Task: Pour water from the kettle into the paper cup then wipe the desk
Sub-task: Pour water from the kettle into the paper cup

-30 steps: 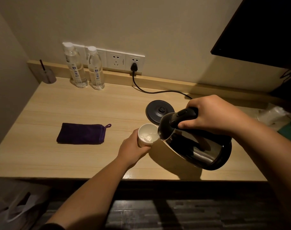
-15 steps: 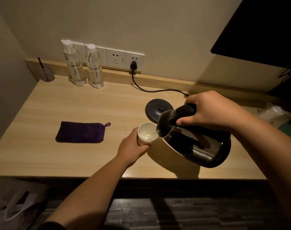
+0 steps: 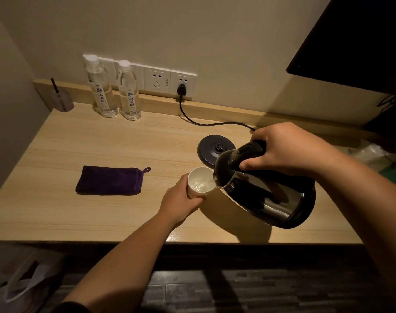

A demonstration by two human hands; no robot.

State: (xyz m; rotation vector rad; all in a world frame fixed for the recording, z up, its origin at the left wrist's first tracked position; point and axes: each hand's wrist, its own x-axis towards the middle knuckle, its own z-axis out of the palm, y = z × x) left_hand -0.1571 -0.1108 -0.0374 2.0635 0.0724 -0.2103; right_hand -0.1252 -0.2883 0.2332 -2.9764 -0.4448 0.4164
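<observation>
A black and steel kettle (image 3: pixel 267 195) is tilted over the wooden desk (image 3: pixel 79 218), its spout at the rim of a white paper cup (image 3: pixel 200 182). Water shows inside the cup. My right hand (image 3: pixel 287 150) grips the kettle's black handle from above. My left hand (image 3: pixel 181 199) is wrapped around the cup's side and holds it on the desk. A folded purple cloth (image 3: pixel 109 180) lies flat on the desk, left of the cup and apart from both hands.
The kettle's round black base (image 3: pixel 211 149) sits behind the cup, its cord running to a wall socket (image 3: pixel 182 83). Two water bottles (image 3: pixel 113 89) stand at the back wall, with a small holder (image 3: pixel 63 100) in the left corner. Plastic bags (image 3: pixel 371 152) lie at the right.
The kettle stays tilted at the cup and both hands keep their grips. The view has shifted slightly, and the water in the cup looks a little higher.
</observation>
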